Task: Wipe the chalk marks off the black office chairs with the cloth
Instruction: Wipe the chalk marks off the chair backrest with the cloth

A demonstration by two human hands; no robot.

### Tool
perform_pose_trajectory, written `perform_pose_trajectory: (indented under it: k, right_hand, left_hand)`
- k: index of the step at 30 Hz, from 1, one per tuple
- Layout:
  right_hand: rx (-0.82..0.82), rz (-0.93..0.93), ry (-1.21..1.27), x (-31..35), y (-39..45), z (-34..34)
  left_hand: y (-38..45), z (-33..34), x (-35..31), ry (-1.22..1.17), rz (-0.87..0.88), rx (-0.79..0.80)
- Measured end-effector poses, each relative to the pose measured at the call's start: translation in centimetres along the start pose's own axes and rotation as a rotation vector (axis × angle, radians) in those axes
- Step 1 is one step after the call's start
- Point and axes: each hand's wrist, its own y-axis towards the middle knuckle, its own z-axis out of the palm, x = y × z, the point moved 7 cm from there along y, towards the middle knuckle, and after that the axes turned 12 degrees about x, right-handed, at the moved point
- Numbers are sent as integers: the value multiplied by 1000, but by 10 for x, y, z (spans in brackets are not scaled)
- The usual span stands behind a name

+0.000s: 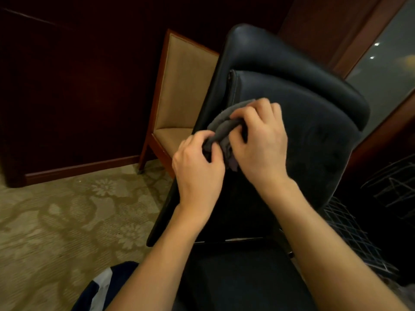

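both hands are up against the backrest of the black office chair (pixel 298 135), working the grey cloth (pixel 221 124) between them. the left hand (pixel 199 164) has its fingers curled round the lower end of the cloth, and the right hand (pixel 258 142) has its fingers clamped over the bunched middle — it looks to me as if the cloth is being refolded or gathered, not wiped, just now. the cloth sits in front of the left side of the back cushion, near the seam; whether it touches the leather i cannot tell. i can't make out any chalk marks in this dim light, only a dull greyish haze on the cushion.

to do this well, i'd fold the cloth into a flat pad with a fresh face outward, then press with flat fingers and wipe in long strokes — a loose bundle only smears dust about. a beige chair (pixel 179 90) stands behind, against the dark wall.
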Motion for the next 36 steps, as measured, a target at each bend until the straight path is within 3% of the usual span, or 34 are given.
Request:
perform_pose_trajectory:
  k: [7, 18, 25, 30, 36]
  right_hand:
    - [-6, 12, 91, 12, -63, 29]
    - [-91, 55, 97, -25, 43, -8]
    - [-62, 84, 161, -3, -48, 32]
    - [111, 0, 109, 21, -113, 66]
    - [18, -25, 111, 8, -51, 30]
  left_hand:
    - [-43, -7, 30, 66, 17, 25]
    - [53, 6, -26, -18, 6, -37]
    - [-21, 0, 25, 73, 173, 74]
    - [-89, 1, 81, 118, 68, 163]
    - [-39, -1, 37, 42, 104, 58]
